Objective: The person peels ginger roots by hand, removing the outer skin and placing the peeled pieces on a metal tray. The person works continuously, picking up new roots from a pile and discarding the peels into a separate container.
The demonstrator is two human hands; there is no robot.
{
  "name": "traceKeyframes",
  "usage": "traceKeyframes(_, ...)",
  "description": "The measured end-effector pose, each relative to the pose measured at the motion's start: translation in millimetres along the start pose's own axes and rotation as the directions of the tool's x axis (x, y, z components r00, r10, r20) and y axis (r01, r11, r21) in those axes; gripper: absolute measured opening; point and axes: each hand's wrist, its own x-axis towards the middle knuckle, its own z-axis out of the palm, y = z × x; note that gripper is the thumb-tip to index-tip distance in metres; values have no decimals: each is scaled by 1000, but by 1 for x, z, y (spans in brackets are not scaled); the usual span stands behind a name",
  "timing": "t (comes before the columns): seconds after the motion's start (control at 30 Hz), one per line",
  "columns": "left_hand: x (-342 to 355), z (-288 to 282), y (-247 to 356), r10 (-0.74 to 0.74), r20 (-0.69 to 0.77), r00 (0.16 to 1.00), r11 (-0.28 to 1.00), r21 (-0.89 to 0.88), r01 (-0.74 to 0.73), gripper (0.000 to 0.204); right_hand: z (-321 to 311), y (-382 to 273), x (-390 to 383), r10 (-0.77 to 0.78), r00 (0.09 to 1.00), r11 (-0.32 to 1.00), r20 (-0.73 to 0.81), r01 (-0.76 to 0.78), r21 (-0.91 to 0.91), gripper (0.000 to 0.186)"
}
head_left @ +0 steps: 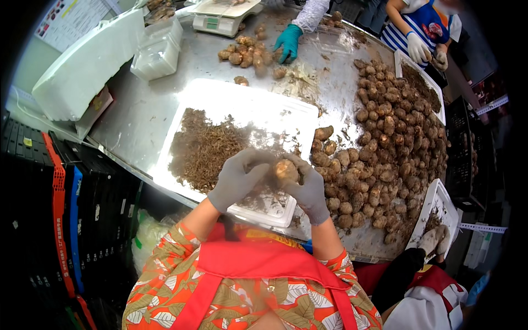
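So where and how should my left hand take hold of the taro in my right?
I'd grip the taro by its rounded left side, coming from the left: that pale curve looks exposed, while the right hand covers its right side.

Your right hand (311, 190) holds a tuber (286, 171) in its fingers (299, 163), beside your left hand (236, 180), above a white tray (220, 94) bearing scrapings (204, 151).

Left fingers (254, 156) bent, right fingers (298, 163) gripping
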Motion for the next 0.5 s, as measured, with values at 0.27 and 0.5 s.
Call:
traceKeyframes(0.27,13,-4,6,402,221,889,813,360,-457,14,-10,9,-2,101,989,993,106,-107,57,53)
traceKeyframes(0.5,17,-6,14,288,309,906,759,503,-413,15,-3,8,-6,218,956,975,198,-222,1,52)
